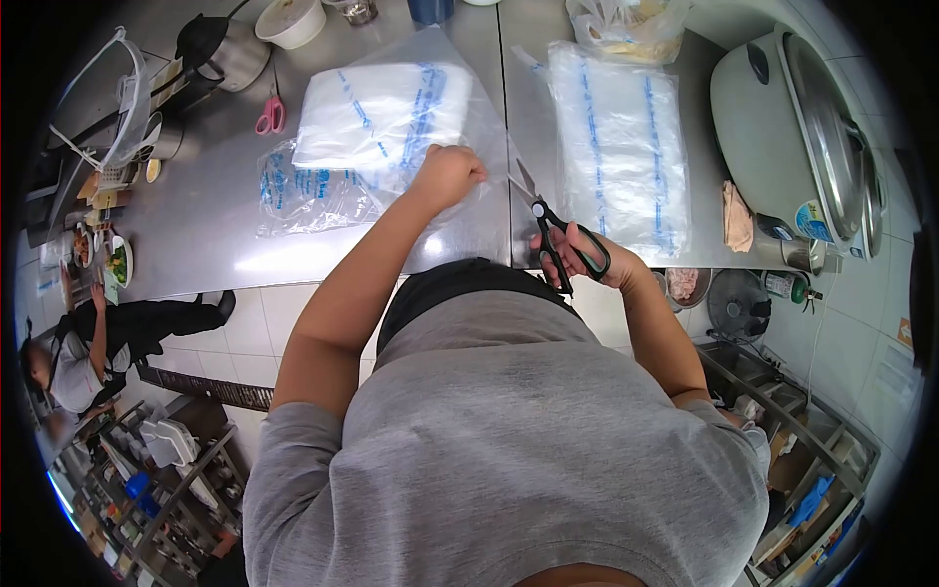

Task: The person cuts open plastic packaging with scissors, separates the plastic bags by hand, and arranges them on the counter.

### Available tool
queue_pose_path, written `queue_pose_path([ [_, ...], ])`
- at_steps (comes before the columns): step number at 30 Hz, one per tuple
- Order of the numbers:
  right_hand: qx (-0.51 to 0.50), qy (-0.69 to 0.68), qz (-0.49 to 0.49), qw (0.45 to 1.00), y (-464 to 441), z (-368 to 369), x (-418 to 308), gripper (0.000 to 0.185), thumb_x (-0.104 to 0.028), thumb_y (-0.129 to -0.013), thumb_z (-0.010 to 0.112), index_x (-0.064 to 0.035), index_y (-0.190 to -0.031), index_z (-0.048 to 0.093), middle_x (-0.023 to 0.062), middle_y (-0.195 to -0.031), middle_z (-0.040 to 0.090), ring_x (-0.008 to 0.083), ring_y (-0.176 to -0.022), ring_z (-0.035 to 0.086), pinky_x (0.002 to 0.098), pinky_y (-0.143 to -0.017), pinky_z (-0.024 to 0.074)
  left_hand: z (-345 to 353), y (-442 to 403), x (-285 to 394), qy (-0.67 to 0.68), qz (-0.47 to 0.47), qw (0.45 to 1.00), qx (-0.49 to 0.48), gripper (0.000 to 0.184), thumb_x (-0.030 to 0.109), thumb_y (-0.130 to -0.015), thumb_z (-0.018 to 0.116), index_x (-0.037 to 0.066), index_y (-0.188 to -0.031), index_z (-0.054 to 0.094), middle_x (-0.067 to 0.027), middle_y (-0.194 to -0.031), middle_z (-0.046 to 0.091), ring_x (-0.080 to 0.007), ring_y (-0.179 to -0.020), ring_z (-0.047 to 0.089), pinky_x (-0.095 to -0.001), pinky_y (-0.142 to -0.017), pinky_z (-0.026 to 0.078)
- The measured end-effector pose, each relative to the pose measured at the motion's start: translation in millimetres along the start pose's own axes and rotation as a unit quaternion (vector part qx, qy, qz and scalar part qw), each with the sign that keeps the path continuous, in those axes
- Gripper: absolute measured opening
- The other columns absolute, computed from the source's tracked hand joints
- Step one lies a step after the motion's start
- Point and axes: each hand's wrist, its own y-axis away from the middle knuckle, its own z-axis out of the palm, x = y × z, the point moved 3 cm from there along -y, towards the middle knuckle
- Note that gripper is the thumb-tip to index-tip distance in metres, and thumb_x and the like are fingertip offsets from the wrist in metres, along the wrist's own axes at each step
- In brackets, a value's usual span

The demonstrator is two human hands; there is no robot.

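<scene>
My right hand (595,256) grips black-handled scissors (548,217), whose blades stand apart and point up and left over the steel table. My left hand (448,178) is closed at the near right corner of a stack of white plastic bags (377,119), pinching the loose film of its clear plastic wrapper (481,122). Blue print runs across the stack. A torn clear plastic piece (315,203) with blue print lies left of this hand. To the right, a second wrapped stack of plastic bags (618,147) lies near the scissors.
Pink-handled scissors (271,115) and a kettle (225,54) are at the back left of the steel table (210,196). A large rice cooker (782,127) and a folded cloth (737,217) stand right. A co-worker (88,352) is at the far left. Shelves lie behind me.
</scene>
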Motion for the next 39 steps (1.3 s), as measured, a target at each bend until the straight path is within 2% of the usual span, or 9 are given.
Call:
queue_pose_path([
  [5, 0.043, 0.042, 0.071, 0.996, 1, -7, 5, 0.084, -0.078, -0.08, 0.043, -0.0051, -0.121, 0.05, 0.0037, -0.079, 0.059, 0.015, -0.071, 0.061, 0.0267, -0.064, 0.0498, -7, -2, 5, 0.001, -0.041, 0.998, -0.045, 0.007, 0.018, -0.074, 0.068, 0.012, -0.072, 0.068, -0.0047, -0.078, 0.067, -0.0237, -0.078, 0.063, -0.0414, -0.082, 0.039],
  [11, 0.025, 0.029, 0.037, 0.999, 6, -3, 8, 0.083, -0.078, -0.08, 0.043, -0.0062, -0.122, 0.05, 0.0039, -0.08, 0.059, 0.0144, -0.072, 0.061, 0.0258, -0.062, 0.0486, -6, 0, 7, 0.047, -0.048, 0.998, 0.006, 0.01, 0.017, -0.077, 0.069, 0.009, -0.075, 0.063, -0.0055, -0.072, 0.065, -0.0231, -0.071, 0.062, -0.0373, -0.079, 0.041],
  [20, 0.036, -0.012, -0.013, 0.999, -4, 1, 6, 0.086, -0.077, -0.08, 0.044, -0.0035, -0.124, 0.047, 0.0045, -0.081, 0.06, 0.015, -0.071, 0.061, 0.0256, -0.064, 0.0475, -19, 4, 36, 0.022, 0.047, 0.993, 0.107, 0.005, 0.01, -0.078, 0.062, 0.01, -0.078, 0.057, -0.0041, -0.073, 0.06, -0.0241, -0.078, 0.06, -0.0374, -0.077, 0.039],
  [24, 0.073, -0.009, -0.035, 0.997, -7, -7, 3, 0.085, -0.075, -0.081, 0.046, -0.0021, -0.123, 0.048, 0.0045, -0.079, 0.059, 0.0146, -0.069, 0.06, 0.0257, -0.064, 0.0465, -21, 8, 37, -0.044, 0.061, 0.995, 0.062, 0.01, 0.016, -0.079, 0.065, 0.009, -0.082, 0.059, -0.0066, -0.079, 0.061, -0.0245, -0.084, 0.059, -0.0377, -0.083, 0.037],
  [26, 0.1, -0.002, -0.036, 0.994, -6, -7, 0, 0.074, -0.068, -0.085, 0.049, -0.0014, -0.118, 0.051, 0.0039, -0.074, 0.057, 0.014, -0.064, 0.058, 0.0253, -0.06, 0.0455, -19, 7, 39, -0.106, 0.043, 0.993, 0.015, 0.016, 0.02, -0.077, 0.067, 0.009, -0.085, 0.059, -0.0077, -0.086, 0.061, -0.025, -0.091, 0.058, -0.039, -0.085, 0.036],
  [29, 0.132, 0.02, -0.028, 0.991, -7, -6, -3, 0.067, -0.062, -0.088, 0.05, -0.0011, -0.115, 0.053, 0.0032, -0.071, 0.056, 0.0136, -0.061, 0.057, 0.0248, -0.057, 0.0449, -8, 2, 56, -0.101, 0.053, 0.986, 0.12, 0.027, 0.025, -0.075, 0.069, 0.008, -0.092, 0.059, -0.0097, -0.096, 0.058, -0.0269, -0.1, 0.055, -0.0414, -0.089, 0.034],
  [31, 0.141, 0.009, -0.031, 0.989, -7, -5, -3, 0.063, -0.06, -0.09, 0.051, -0.001, -0.113, 0.054, 0.0028, -0.07, 0.055, 0.0133, -0.059, 0.055, 0.0246, -0.056, 0.0445, 6, -5, 62, -0.115, 0.056, 0.986, 0.109, 0.033, 0.025, -0.074, 0.069, 0.008, -0.099, 0.057, -0.0104, -0.101, 0.057, -0.0268, -0.101, 0.054, -0.0439, -0.091, 0.033],
  [34, 0.148, 0.007, -0.052, 0.988, -9, -2, -2, 0.064, -0.06, -0.089, 0.051, -0.0012, -0.113, 0.054, 0.0026, -0.069, 0.054, 0.0131, -0.058, 0.054, 0.0245, -0.056, 0.0444, 19, -12, 63, -0.138, 0.057, 0.983, 0.109, 0.032, 0.024, -0.074, 0.068, 0.008, -0.1, 0.058, -0.0093, -0.1, 0.058, -0.0262, -0.099, 0.054, -0.0459, -0.092, 0.033],
  [39, 0.079, -0.05, -0.06, 0.994, -12, 4, 4, 0.09, -0.083, -0.078, 0.036, -0.0038, -0.12, 0.045, 0.0036, -0.078, 0.053, 0.0159, -0.072, 0.055, 0.0269, -0.066, 0.0421, 22, -15, 61, -0.173, 0.096, 0.972, 0.127, 0.013, 0.018, -0.075, 0.063, 0.01, -0.085, 0.063, -0.0056, -0.086, 0.059, -0.0244, -0.089, 0.056, -0.0453, -0.089, 0.034],
])
